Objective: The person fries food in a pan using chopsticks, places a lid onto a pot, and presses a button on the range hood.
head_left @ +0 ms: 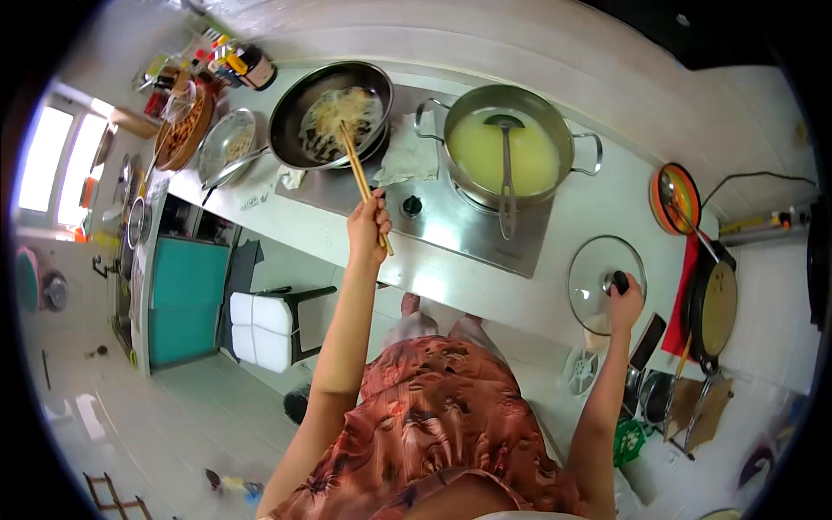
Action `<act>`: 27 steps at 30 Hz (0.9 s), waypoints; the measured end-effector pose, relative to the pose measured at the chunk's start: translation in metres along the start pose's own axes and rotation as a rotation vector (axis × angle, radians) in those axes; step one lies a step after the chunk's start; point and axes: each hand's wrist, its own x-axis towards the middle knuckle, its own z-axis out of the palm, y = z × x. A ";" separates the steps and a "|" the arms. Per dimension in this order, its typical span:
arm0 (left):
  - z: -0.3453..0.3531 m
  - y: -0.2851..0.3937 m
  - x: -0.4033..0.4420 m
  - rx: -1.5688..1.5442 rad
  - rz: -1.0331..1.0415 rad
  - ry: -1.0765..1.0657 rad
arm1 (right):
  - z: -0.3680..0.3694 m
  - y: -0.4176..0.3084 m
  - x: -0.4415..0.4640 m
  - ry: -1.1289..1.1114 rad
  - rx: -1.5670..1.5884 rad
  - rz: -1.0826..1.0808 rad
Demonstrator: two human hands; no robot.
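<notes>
My left hand (370, 227) is closed around a pair of long chopsticks (358, 171). Their tips reach into a dark wok (282, 130), touching pale, stringy food (347, 113) that sits in bubbling oil or liquid. Over at the right, my right hand (626, 303) grips the black knob of a glass lid (589, 282), which is at the counter's front edge; I cannot tell whether it rests there or is lifted. Between the hands, a steel pot (453, 156) holds yellowish liquid, with a ladle (508, 178) leaning in it, its handle over the near rim.
Both vessels stand on a steel gas hob (416, 234) with a cloth (412, 152) between them. Left of the wok are a strainer bowl (227, 143), a basket (198, 130) and bottles (251, 65). An orange bowl (675, 198) and a flat pan (718, 308) stand at right.
</notes>
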 end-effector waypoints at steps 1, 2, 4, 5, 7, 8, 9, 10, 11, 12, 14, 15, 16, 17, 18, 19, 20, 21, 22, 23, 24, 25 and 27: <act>0.004 0.001 -0.003 0.012 -0.001 0.022 | -0.009 -0.009 0.001 0.021 0.021 -0.021; 0.002 0.002 -0.005 0.016 0.024 0.016 | -0.022 -0.018 0.001 0.044 0.036 -0.037; 0.000 0.001 -0.002 0.023 0.049 -0.027 | -0.051 -0.032 -0.001 0.111 0.143 -0.064; -0.004 -0.001 0.002 0.008 0.061 -0.043 | -0.064 -0.042 0.001 0.155 0.237 -0.083; -0.002 0.001 0.004 -0.011 0.051 -0.029 | -0.091 -0.070 0.009 0.229 0.371 -0.136; 0.000 0.003 0.005 -0.009 0.051 -0.016 | -0.107 -0.096 0.013 0.202 0.466 -0.100; -0.001 0.003 0.006 -0.027 0.052 -0.031 | -0.121 -0.122 0.017 0.184 0.463 -0.159; 0.000 0.005 0.007 -0.030 0.051 -0.036 | -0.128 -0.145 0.022 0.165 0.462 -0.218; 0.002 0.008 0.007 -0.031 0.048 -0.041 | -0.126 -0.165 0.030 0.186 0.433 -0.329; 0.002 0.011 0.007 -0.030 0.045 -0.048 | -0.123 -0.185 0.039 0.206 0.402 -0.439; 0.001 0.016 0.009 -0.038 0.038 -0.059 | -0.113 -0.236 0.052 0.133 0.263 -0.486; -0.001 0.019 0.011 -0.034 0.035 -0.061 | -0.101 -0.257 0.062 0.083 0.214 -0.495; -0.002 0.023 0.013 -0.031 0.036 -0.064 | -0.087 -0.274 0.072 0.035 0.168 -0.506; -0.005 0.026 0.014 -0.031 0.031 -0.074 | -0.072 -0.290 0.083 0.001 0.121 -0.519; -0.007 0.030 0.015 -0.027 0.028 -0.078 | -0.058 -0.301 0.092 -0.034 0.073 -0.532; -0.009 0.034 0.016 -0.021 0.024 -0.079 | -0.044 -0.309 0.099 -0.041 0.068 -0.534; -0.011 0.038 0.017 -0.018 0.022 -0.077 | -0.030 -0.316 0.106 -0.049 0.063 -0.538; -0.013 0.041 0.019 0.022 0.023 -0.077 | -0.020 -0.321 0.110 -0.059 0.058 -0.546; -0.015 0.043 0.020 0.023 0.013 -0.067 | -0.012 -0.322 0.112 -0.062 0.066 -0.539; -0.015 0.046 0.021 0.025 0.006 -0.060 | -0.007 -0.325 0.114 -0.062 0.076 -0.534; -0.015 0.049 0.022 0.026 0.001 -0.052 | -0.002 -0.329 0.116 -0.061 0.088 -0.530; -0.018 0.049 0.027 0.018 0.011 -0.048 | 0.002 -0.331 0.115 -0.055 0.101 -0.530; -0.021 0.049 0.032 0.019 0.029 -0.063 | 0.012 -0.333 0.112 -0.004 0.178 -0.519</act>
